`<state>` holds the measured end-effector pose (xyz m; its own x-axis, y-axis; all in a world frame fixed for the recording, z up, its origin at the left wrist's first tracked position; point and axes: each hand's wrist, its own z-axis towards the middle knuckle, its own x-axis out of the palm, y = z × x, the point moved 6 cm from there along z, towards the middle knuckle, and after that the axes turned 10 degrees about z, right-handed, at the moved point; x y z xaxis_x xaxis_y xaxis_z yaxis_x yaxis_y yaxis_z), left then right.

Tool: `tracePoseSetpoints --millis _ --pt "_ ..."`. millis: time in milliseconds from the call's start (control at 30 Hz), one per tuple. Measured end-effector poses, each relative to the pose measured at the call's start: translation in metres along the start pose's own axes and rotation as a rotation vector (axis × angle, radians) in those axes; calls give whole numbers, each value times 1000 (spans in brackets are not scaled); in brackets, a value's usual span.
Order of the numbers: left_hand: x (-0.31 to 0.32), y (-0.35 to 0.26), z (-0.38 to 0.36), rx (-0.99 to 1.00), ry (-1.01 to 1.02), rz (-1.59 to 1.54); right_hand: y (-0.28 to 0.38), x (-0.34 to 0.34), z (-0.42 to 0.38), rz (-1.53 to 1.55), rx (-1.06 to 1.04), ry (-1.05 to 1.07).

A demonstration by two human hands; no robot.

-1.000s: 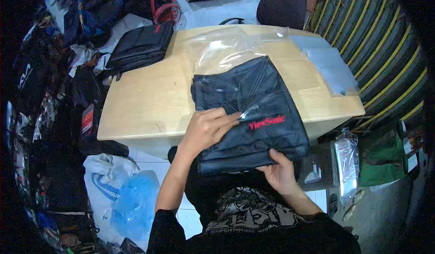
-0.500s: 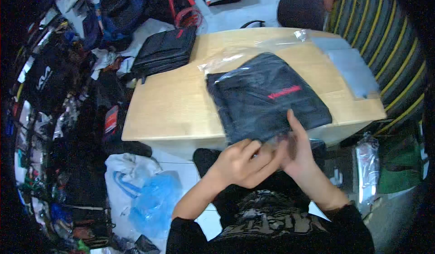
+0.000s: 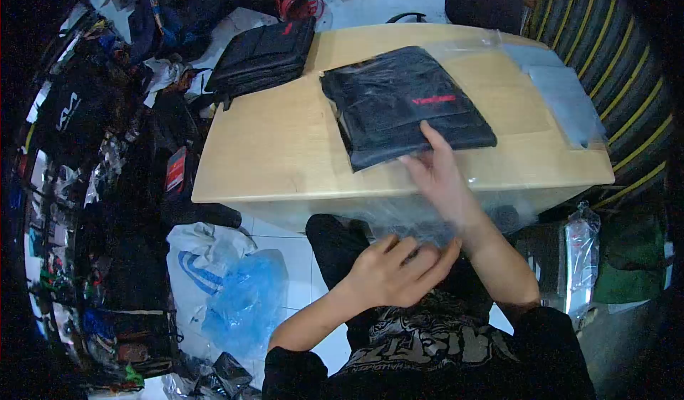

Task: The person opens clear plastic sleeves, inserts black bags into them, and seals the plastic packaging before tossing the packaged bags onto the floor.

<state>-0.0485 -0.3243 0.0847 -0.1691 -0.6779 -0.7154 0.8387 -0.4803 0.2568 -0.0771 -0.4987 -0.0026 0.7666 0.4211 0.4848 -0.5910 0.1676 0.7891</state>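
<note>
Far left: clutter of dark bags (image 3: 78, 115) on the floor, with a white sack (image 3: 192, 261) and a blue bag (image 3: 246, 300) lower down. On the table's (image 3: 271, 150) far left corner, a stack of black cases (image 3: 263, 54). Mid-table, a folded black bag (image 3: 402, 104) with a red logo, inside clear plastic (image 3: 456, 204) that trails off the near edge. Left hand (image 3: 395, 272) below the table edge, fingers curled, pinching the loose end of the plastic. Right hand (image 3: 438, 175) flat and open, fingertips touching the near edge of the black bag through the plastic. Far right: a pile of clear sleeves (image 3: 563, 97) on the table corner, striped hoses (image 3: 605, 36) beyond it.
</note>
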Motion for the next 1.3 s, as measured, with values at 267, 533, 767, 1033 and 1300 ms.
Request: tracePoseSetpoints --millis 267,533,767,1033,1300 --pt "24 39 -66 -746 -242 113 -33 -22 -11 -256 25 -14" --pt "20 16 -53 -690 -252 17 -63 -7 22 660 501 -314" --pt "25 22 -93 -726 46 1 -78 -21 18 538 579 -342" --pt "54 34 -102 -1162 -124 -163 -93 -7 41 495 612 -105" --pt "60 41 -137 -1184 0 -229 -35 39 16 -540 115 284"
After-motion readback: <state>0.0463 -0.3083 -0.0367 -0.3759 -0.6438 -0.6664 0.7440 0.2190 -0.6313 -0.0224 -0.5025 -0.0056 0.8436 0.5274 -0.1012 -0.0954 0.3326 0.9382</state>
